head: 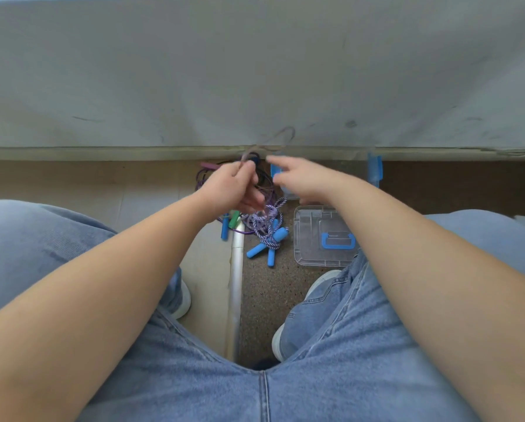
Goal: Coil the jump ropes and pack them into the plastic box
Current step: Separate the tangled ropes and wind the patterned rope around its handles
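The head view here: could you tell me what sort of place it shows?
Probably indoors, at a room's edge: a scuffed grey wall, a speckled floor and a metal threshold strip.

The right hand [297, 181], at centre frame, is smeared by motion, so whether its fingers hold anything cannot be told. With its forearm it hides most of the clear plastic box with blue latches [374, 170]; only the latches and a bit of wall show. The thin grey-purple jump rope [282, 136] pinched by the left hand [233, 188] is a faint blur above it. That hand partly covers the tangle of purple and dark cords [202, 178]. The clear lid with a blue handle [313, 239] disappears on its right under the forearm and blue jeans [346, 345]. Both forearms are cut off by the frame's lower edges.
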A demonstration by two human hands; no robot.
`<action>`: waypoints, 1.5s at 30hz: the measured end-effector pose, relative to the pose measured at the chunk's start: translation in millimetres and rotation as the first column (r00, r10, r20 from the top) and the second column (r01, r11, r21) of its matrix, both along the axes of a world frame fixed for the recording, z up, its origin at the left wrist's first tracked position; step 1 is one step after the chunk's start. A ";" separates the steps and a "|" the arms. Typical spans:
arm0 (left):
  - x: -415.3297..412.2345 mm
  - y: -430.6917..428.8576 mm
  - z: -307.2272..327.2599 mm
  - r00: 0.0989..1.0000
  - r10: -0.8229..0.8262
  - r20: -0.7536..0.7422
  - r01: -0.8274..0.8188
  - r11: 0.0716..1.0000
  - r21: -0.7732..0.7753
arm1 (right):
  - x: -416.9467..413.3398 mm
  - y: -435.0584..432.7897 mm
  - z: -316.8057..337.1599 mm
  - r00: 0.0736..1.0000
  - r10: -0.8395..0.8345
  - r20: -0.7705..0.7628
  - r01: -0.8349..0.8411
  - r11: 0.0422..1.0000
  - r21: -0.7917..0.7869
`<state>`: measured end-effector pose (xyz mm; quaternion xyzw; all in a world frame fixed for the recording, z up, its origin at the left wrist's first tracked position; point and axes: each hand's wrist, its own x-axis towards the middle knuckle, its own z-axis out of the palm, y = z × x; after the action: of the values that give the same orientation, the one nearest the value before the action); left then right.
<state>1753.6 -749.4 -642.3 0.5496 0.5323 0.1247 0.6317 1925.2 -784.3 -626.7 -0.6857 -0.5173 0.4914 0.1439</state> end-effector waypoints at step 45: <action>-7.3 12.2 8.8 0.977 0.200 0.080 -0.205 0.976 0.067 | -3.4 -1.1 -26.1 0.952 -0.155 -0.265 0.227 0.937 0.267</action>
<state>1746.4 -737.1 -633.5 0.5108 0.5570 0.2282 0.6138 1921.8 -785.3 -652.9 -0.6396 -0.4937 0.4717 0.3531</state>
